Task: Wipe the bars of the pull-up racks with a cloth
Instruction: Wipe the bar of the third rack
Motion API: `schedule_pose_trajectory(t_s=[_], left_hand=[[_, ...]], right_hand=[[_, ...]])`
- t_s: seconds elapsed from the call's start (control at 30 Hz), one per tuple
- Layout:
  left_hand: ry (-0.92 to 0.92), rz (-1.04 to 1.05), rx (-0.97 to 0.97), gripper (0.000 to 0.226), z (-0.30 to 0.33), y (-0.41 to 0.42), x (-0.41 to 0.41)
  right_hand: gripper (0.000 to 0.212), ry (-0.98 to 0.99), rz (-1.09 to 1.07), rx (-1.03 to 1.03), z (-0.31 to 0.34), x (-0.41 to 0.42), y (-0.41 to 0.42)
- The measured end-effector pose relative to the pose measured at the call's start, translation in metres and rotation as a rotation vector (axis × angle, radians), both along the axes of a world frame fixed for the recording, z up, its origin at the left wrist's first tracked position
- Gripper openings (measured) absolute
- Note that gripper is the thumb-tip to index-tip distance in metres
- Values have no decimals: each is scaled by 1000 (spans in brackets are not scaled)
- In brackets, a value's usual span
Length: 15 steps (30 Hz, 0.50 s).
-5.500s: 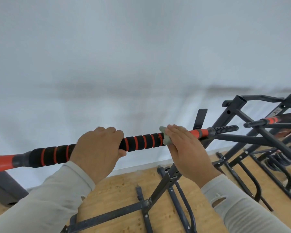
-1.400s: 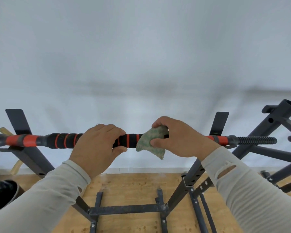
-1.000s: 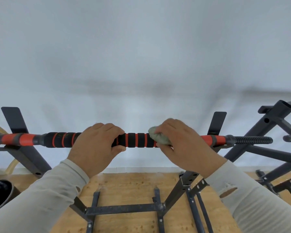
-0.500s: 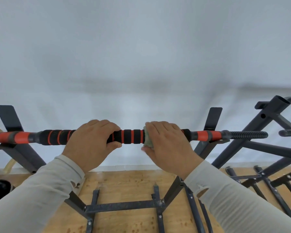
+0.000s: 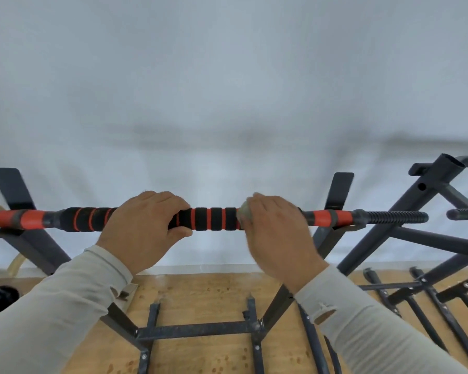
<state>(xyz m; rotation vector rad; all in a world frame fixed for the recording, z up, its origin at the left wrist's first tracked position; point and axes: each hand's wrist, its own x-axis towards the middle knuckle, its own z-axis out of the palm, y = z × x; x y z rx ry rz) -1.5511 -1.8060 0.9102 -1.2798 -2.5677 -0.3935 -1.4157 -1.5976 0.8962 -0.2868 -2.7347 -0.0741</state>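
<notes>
Since half a second ago, our right hand (image 5: pixel 277 233) has stayed wrapped over the cloth (image 5: pixel 244 214) on the bar (image 5: pixel 211 218), barely shifting toward 3 o'clock. Our left hand (image 5: pixel 143 228), at 9 o'clock of it, grips the foam bare, likely to steady the bar while we rub. The neighbouring rack (image 5: pixel 427 209) at 3 o'clock waits.

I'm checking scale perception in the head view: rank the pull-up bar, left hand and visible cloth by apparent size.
1. pull-up bar, spanning most of the frame.
2. left hand.
3. cloth, mostly hidden under the right hand.
</notes>
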Motion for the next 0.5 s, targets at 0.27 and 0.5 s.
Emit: schedule_pose_trajectory(t_s=[0.27,0.5], left_hand=[[-61,-17,-54,34,9,0,2],[-147,24,-167,78,37,-43,-16]], right_hand=[[42,-38,131,-104,7,-4,7],[45,-102,24,-205,9,8,5]])
